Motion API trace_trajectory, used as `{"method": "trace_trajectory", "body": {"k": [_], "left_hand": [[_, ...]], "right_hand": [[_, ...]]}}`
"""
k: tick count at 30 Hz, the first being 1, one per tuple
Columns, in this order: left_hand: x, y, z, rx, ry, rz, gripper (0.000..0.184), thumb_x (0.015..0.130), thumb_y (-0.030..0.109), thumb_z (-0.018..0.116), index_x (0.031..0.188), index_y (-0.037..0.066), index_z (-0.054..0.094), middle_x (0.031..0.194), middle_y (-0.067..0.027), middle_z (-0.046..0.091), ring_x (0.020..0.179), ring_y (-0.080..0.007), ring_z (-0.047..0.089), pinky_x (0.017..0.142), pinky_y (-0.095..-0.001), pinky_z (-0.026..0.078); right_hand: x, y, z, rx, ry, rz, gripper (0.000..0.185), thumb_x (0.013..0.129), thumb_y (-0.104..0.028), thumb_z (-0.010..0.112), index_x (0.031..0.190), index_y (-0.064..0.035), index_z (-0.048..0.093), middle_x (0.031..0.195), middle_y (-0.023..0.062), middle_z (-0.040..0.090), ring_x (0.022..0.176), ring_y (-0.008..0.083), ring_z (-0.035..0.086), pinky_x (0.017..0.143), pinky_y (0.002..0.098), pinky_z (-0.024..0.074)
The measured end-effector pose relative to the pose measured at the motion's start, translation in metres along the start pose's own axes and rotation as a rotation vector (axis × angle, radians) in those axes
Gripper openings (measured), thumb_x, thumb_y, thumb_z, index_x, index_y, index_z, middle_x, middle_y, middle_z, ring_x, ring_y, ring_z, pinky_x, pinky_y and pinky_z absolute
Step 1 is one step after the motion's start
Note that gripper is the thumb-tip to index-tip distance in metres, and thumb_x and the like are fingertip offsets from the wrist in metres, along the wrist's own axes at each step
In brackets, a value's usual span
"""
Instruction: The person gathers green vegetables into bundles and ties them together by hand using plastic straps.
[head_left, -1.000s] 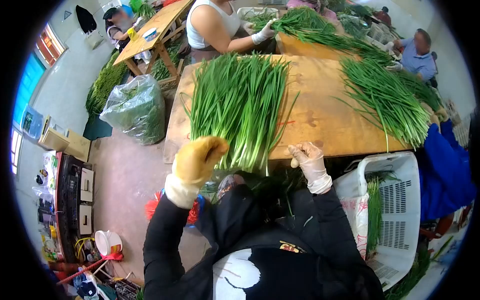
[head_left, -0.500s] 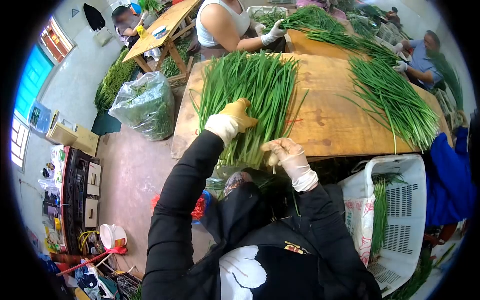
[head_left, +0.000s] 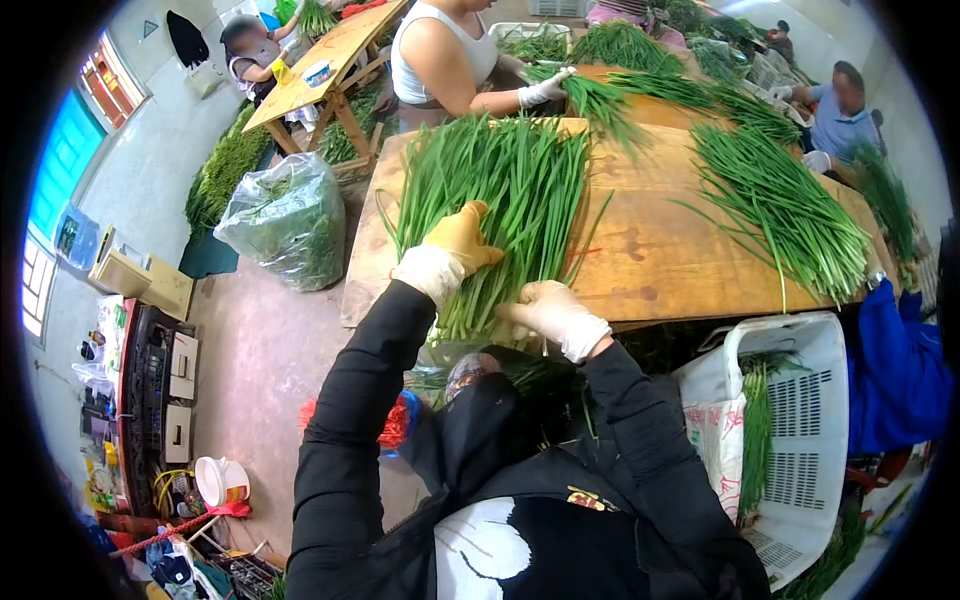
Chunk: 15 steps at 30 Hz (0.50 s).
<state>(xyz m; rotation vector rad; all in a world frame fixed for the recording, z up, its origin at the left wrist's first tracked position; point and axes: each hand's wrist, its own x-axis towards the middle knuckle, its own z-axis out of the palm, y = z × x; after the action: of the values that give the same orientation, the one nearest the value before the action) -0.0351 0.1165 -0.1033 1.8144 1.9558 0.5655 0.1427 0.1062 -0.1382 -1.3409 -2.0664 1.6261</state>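
Note:
A wide bunch of garlic chives (head_left: 520,180) lies on the wooden table (head_left: 650,240), with its pale stalk ends at the near edge. My left hand (head_left: 445,255), in a yellowish-white glove, rests on the lower part of the bunch, thumb and forefinger apart. At the stalk ends, on the bunch's right corner, my gloved right hand (head_left: 555,315) has its fingers closed on chive stalks. Its fingertips are partly hidden. A second pile of chives (head_left: 785,205) lies farther right on the table.
A white plastic crate (head_left: 800,430) with chives stands at my right. On the floor to the left are a clear plastic bag (head_left: 285,220) of greens and a white bucket (head_left: 222,482). Across the table a co-worker's gloved hand (head_left: 545,90) holds chives.
My right hand has moved left and in to the stalk ends. My left hand stays on the bunch, with little shift. The co-worker opposite has drawn chives down onto the table.

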Motion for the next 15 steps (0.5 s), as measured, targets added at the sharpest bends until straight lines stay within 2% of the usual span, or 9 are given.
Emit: {"method": "trace_trajectory", "body": {"k": [2, 6, 7, 9, 10, 11, 13, 14, 15], "left_hand": [[-0.001, -0.001, 0.003, -0.012, -0.007, 0.028, 0.068, 0.063, 0.021, 0.076, 0.120, 0.002, 0.043, 0.074, -0.0087, 0.059, 0.068, -0.0194, 0.058, 0.062, -0.0283, 0.046], [-0.002, 0.000, 0.011, -0.016, -0.053, 0.065, 0.064, 0.066, 0.019, 0.074, 0.119, 0.003, 0.043, 0.072, -0.0087, 0.058, 0.065, -0.0211, 0.057, 0.061, -0.0304, 0.045], [-0.003, 0.002, 0.013, -0.016, -0.055, 0.068, 0.064, 0.066, 0.019, 0.074, 0.119, 0.003, 0.043, 0.072, -0.0087, 0.058, 0.065, -0.0211, 0.057, 0.061, -0.0304, 0.045], [-0.007, 0.012, 0.015, 0.103, 0.173, 0.244, 0.061, 0.068, 0.018, 0.072, 0.119, 0.003, 0.043, 0.081, -0.0121, 0.059, 0.073, -0.0258, 0.058, 0.066, -0.0326, 0.045], [-0.012, 0.026, 0.009, 0.172, 0.158, 0.277, 0.058, 0.070, 0.020, 0.069, 0.122, 0.009, 0.044, 0.105, -0.0167, 0.055, 0.095, -0.0313, 0.053, 0.079, -0.0367, 0.043], [-0.011, 0.029, 0.013, 0.173, 0.158, 0.277, 0.058, 0.070, 0.020, 0.069, 0.122, 0.009, 0.044, 0.105, -0.0167, 0.055, 0.095, -0.0313, 0.053, 0.079, -0.0367, 0.043], [-0.007, 0.027, 0.022, 0.308, 0.195, 0.644, 0.054, 0.072, 0.026, 0.066, 0.122, 0.019, 0.047, 0.126, -0.0151, 0.043, 0.112, -0.0351, 0.042, 0.093, -0.0409, 0.035], [-0.003, 0.020, 0.028, 0.338, 0.049, 0.583, 0.048, 0.074, 0.031, 0.063, 0.119, 0.026, 0.050, 0.134, -0.0110, 0.035, 0.118, -0.0369, 0.035, 0.099, -0.0437, 0.029], [-0.004, 0.016, 0.031, 0.416, -0.003, 0.552, 0.045, 0.075, 0.033, 0.061, 0.117, 0.025, 0.052, 0.134, -0.0101, 0.036, 0.118, -0.0364, 0.036, 0.099, -0.0431, 0.029]], "right_hand": [[-0.004, 0.003, -0.003, 0.163, -0.055, 0.010, 0.028, 0.081, -0.027, 0.059, 0.070, -0.0008, 0.058, 0.060, 0.0067, 0.062, 0.049, 0.0118, 0.056, 0.048, 0.0225, 0.0436], [-0.004, 0.012, -0.006, 0.220, -0.068, 0.033, 0.031, 0.084, -0.028, 0.054, 0.071, 0.0001, 0.058, 0.058, 0.0071, 0.061, 0.048, 0.0128, 0.055, 0.048, 0.0245, 0.0436], [-0.004, 0.015, -0.006, 0.140, -0.045, -0.018, 0.031, 0.084, -0.028, 0.052, 0.072, -0.0002, 0.058, 0.059, 0.0087, 0.060, 0.048, 0.0156, 0.056, 0.050, 0.0267, 0.0441], [-0.003, 0.019, -0.004, 0.060, -0.022, -0.069, 0.031, 0.084, -0.029, 0.051, 0.073, -0.0004, 0.059, 0.060, 0.0102, 0.060, 0.049, 0.0184, 0.056, 0.051, 0.0289, 0.0446], [-0.003, 0.020, 0.000, -0.010, 0.042, -0.134, 0.030, 0.083, -0.028, 0.051, 0.072, -0.0011, 0.058, 0.063, 0.0121, 0.059, 0.051, 0.0214, 0.056, 0.053, 0.0308, 0.0452], [-0.003, 0.020, 0.004, -0.081, 0.106, -0.200, 0.029, 0.083, -0.027, 0.051, 0.071, -0.0018, 0.057, 0.065, 0.0139, 0.059, 0.052, 0.0245, 0.056, 0.055, 0.0326, 0.0458], [-0.006, 0.025, 0.014, -0.097, 0.176, -0.269, 0.023, 0.081, -0.023, 0.052, 0.067, -0.0044, 0.054, 0.066, 0.0147, 0.057, 0.054, 0.0281, 0.055, 0.052, 0.0356, 0.0451], [-0.004, 0.034, 0.022, -0.357, 0.416, -0.455, 0.023, 0.082, -0.023, 0.051, 0.067, -0.0054, 0.052, 0.064, 0.0135, 0.055, 0.053, 0.0281, 0.055, 0.049, 0.0363, 0.0440], [-0.007, 0.035, 0.026, -0.618, 0.656, -0.635, 0.023, 0.082, -0.022, 0.051, 0.066, -0.0064, 0.050, 0.061, 0.0124, 0.054, 0.053, 0.0282, 0.055, 0.047, 0.0371, 0.0429]]}}
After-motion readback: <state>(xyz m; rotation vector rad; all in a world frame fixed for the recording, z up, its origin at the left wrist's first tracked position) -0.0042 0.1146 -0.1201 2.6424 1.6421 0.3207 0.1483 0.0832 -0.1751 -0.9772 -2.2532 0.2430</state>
